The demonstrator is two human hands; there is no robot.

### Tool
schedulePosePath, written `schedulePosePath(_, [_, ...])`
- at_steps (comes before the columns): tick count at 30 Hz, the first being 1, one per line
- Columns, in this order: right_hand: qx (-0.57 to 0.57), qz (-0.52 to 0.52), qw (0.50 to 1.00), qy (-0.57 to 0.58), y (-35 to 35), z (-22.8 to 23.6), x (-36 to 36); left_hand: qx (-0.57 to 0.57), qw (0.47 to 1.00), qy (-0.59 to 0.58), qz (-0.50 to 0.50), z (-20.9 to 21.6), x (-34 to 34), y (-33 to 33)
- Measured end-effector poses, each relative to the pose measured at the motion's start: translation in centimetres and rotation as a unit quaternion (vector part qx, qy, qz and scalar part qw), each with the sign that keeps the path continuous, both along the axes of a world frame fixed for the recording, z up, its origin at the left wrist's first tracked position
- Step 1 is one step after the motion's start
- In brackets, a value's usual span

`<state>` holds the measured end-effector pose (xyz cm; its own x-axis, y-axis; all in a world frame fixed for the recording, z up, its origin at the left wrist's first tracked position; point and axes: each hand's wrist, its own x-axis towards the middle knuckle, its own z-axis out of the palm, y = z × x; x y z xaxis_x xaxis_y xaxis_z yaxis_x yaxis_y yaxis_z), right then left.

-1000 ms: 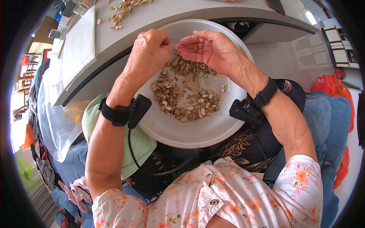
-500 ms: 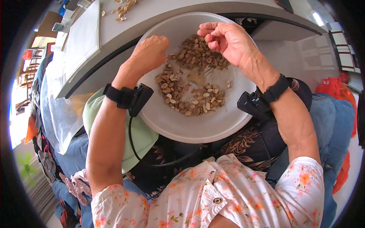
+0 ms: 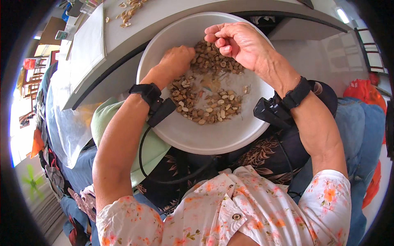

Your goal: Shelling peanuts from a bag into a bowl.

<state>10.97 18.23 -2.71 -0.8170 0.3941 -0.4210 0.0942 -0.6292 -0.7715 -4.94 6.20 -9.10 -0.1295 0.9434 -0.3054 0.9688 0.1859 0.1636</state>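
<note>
A wide whitish plastic basin (image 3: pixel 197 141) sits at my lap, holding what look like peanuts in their shells (image 3: pixel 215 61) heaped at the far side. Paler split pieces or kernels (image 3: pixel 221 107) lie mixed with shells nearer to me. At the left edge of the heap, my left hand (image 3: pixel 177 59) is closed, knuckles up; its fingertips are hidden against the peanuts. My right hand (image 3: pixel 242 43) hovers over the far right of the basin, palm turned inward, fingers curled and thumb drawn in. Whatever it may hold is too small to make out.
A pale table (image 3: pixel 172 18) curves along the far side, with loose shells (image 3: pixel 130 12) and a white board or sheet stack (image 3: pixel 88 47) on it. Light green cloth (image 3: pixel 108 123) lies left of the basin. Black devices with cables are strapped to both wrists.
My left hand has moved right, from above the basin's left side to the edge of the peanut heap. My right hand has shifted slightly left, its fingers still curled.
</note>
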Motion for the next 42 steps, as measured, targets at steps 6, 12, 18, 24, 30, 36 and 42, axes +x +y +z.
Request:
schedulePosePath(6, [0.011, 0.009, 1.000, -0.017, -0.1, -0.1, -0.2, 0.047, 0.994, 0.061, -0.074, -1.1, 0.6, -0.1])
schedulePosePath(12, [0.018, 0.024, 0.999, -0.019, 0.2, -0.2, -0.2, 0.046, 0.996, 0.044, -0.070, -1.4, 0.4, 0.0])
schedulePosePath(18, [0.024, 0.026, 0.999, -0.023, 0.1, -0.1, -0.3, 0.055, 0.997, -0.032, 0.037, -1.5, -1.4, 0.4])
schedulePosePath(24, [0.034, 0.019, 0.999, -0.025, 0.0, 0.0, -0.3, 0.126, 0.981, -0.126, 0.078, 2.5, -1.4, -0.5])
schedulePosePath(30, [0.066, 0.021, 0.997, -0.029, 0.0, 0.1, -0.4, 0.120, 0.882, -0.392, 0.233, 5.7, -1.9, -1.2])
schedulePosePath(36, [0.127, 0.058, 0.990, -0.017, -0.3, 0.2, -0.4, 0.167, 0.774, -0.569, 0.223, 7.1, -1.4, -1.6])
schedulePosePath(42, [0.182, 0.072, 0.981, -0.012, -1.3, 0.9, -0.7, 0.185, 0.716, -0.635, 0.226, 7.7, -0.5, -1.7])
